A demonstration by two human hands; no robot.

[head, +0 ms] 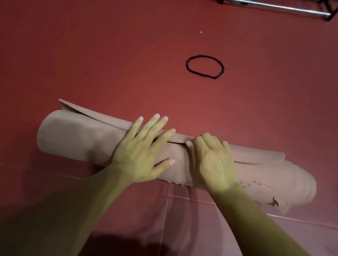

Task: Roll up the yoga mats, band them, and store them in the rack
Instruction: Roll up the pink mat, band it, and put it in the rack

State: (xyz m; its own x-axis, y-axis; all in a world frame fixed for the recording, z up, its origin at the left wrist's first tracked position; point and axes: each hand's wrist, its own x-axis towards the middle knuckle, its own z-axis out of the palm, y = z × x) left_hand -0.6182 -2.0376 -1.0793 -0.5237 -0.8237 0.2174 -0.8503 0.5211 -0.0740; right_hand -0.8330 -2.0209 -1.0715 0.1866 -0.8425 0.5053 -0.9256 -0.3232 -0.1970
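Observation:
A pink yoga mat point(76, 136) lies rolled into a thick roll across the red floor, its loose end flap along the far side. My left hand point(144, 148) presses flat on the middle of the roll, fingers spread and straight. My right hand point(212, 160) sits right beside it on the roll, fingers curled over the flap's edge. A black elastic band point(205, 66) lies as an open loop on the floor beyond the roll, apart from both hands. The roll's right end looks worn and torn.
A metal rack point(275, 5) with black legs stands at the far top edge. Red floor mats point(65, 42) cover the ground, with a seam running just in front of the roll. A dark shape shows at the right edge.

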